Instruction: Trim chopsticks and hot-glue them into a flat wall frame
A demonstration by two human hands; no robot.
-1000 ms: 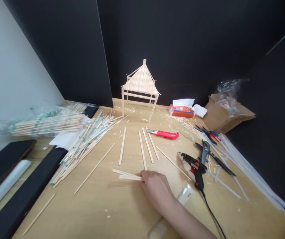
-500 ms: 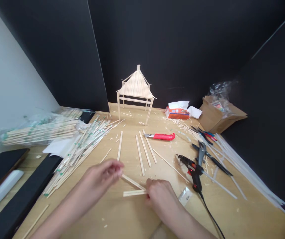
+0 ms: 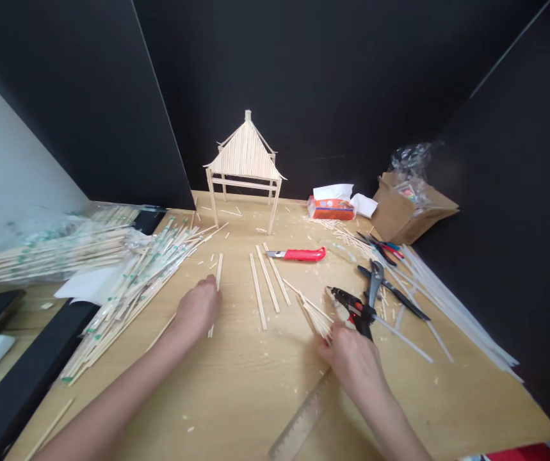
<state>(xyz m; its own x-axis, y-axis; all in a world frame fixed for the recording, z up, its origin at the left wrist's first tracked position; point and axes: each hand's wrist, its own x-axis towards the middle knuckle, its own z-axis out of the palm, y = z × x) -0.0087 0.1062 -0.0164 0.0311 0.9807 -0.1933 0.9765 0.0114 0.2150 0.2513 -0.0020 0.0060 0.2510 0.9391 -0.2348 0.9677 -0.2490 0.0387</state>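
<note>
My left hand (image 3: 202,304) is closed at a pale wooden stick pair (image 3: 219,266) lying on the table; the hand covers its middle and the fingertips are partly hidden. My right hand (image 3: 351,352) is closed around the lower ends of a few thin wooden sticks (image 3: 314,314), which point up and left, slightly fanned. Just beyond the right hand lies a black hot glue gun (image 3: 351,304) with a glue stick in its rear. Between the hands, several stick pairs (image 3: 258,291) lie side by side. A clear ruler (image 3: 301,419) lies below the right hand.
A small stick-built house frame with a slatted roof (image 3: 246,153) stands at the back. A red utility knife (image 3: 303,255) lies in front of it. Bundled sticks (image 3: 125,288) spread at left. Pliers (image 3: 375,282), glue sticks (image 3: 461,314), a tissue pack (image 3: 332,208) and a paper bag (image 3: 406,214) are at right.
My left hand has let go of the sticks near the right hand and reached up to a stick pair on the table. My right hand has moved right with its sticks, toward the glue gun.
</note>
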